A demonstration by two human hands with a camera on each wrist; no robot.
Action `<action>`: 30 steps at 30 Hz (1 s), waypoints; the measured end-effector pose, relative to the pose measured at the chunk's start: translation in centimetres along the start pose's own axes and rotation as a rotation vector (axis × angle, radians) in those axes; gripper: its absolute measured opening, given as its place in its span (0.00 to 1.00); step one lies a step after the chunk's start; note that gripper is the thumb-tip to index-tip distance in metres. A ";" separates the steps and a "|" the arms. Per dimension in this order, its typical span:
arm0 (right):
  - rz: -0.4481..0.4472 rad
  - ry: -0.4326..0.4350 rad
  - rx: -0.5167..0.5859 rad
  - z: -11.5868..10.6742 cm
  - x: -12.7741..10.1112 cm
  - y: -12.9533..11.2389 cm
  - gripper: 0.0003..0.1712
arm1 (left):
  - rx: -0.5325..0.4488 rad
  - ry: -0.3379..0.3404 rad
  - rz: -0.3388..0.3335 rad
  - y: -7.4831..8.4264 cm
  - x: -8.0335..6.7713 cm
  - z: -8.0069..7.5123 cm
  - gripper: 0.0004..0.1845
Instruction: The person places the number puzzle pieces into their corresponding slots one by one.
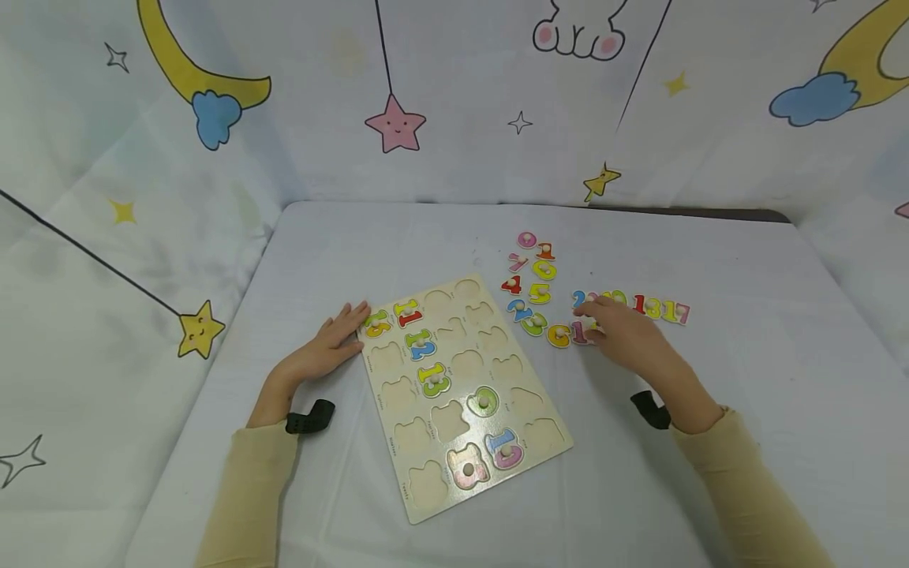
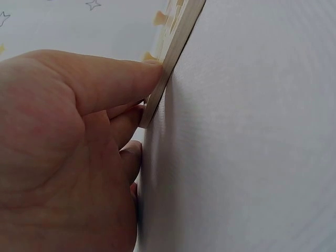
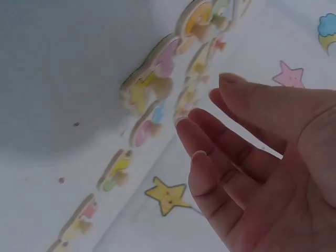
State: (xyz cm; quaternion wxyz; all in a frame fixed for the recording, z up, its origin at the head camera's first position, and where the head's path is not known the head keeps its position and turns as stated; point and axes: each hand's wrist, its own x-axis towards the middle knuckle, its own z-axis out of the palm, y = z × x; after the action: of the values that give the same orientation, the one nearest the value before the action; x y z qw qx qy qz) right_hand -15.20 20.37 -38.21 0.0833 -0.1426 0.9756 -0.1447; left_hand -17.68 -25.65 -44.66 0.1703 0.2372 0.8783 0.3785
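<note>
My left hand (image 1: 327, 347) rests at the upper left corner of a wooden number puzzle board (image 1: 428, 485). Its fingers reach out straight, and in the left wrist view the thumb (image 2: 131, 79) touches the board's edge (image 2: 176, 47). Several knobbed pieces sit in the board, among them an 11 (image 1: 408, 313), a 12 (image 1: 420, 345) and a 13 (image 1: 434, 380). Over a row of loose number pieces hovers my right hand (image 1: 628, 339), hiding some of them. The right wrist view shows its fingers loosely bent, with nothing between them and the thumb (image 3: 262, 100).
Loose single digits lie beyond the board's right side, including a red 4 (image 1: 511, 285), a yellow 5 (image 1: 540, 293) and an orange 6 (image 1: 559, 336). To the right of these, a 13 (image 1: 646, 306) and a 17 (image 1: 675, 312) end the row. Patterned cloth (image 1: 454, 166) hangs behind the table.
</note>
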 end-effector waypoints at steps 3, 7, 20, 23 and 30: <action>-0.001 -0.053 0.004 0.3 0.6 1.6 0.21 | -0.002 -0.002 -0.006 -0.1 0.0 0.0 0.33; -0.009 -0.088 0.006 0.8 1.3 2.8 0.20 | -0.009 -0.007 -0.005 -0.1 0.0 0.0 0.33; 0.025 -0.099 0.072 1.0 1.8 3.0 0.18 | -0.026 -0.004 0.010 0.0 -0.1 0.0 0.33; 0.045 -0.114 0.096 0.9 1.7 3.0 0.20 | -0.026 -0.004 0.006 0.1 -0.1 -0.1 0.33; 0.056 -0.086 0.056 1.2 1.7 3.2 0.21 | -0.016 -0.005 0.000 0.0 0.0 0.0 0.33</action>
State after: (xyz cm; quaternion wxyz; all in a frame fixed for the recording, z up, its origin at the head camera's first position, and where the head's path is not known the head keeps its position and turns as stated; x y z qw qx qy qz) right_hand -17.35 22.47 -40.55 0.1333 -0.1189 0.9703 -0.1630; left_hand -17.68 -25.65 -44.66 0.1745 0.2370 0.8748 0.3849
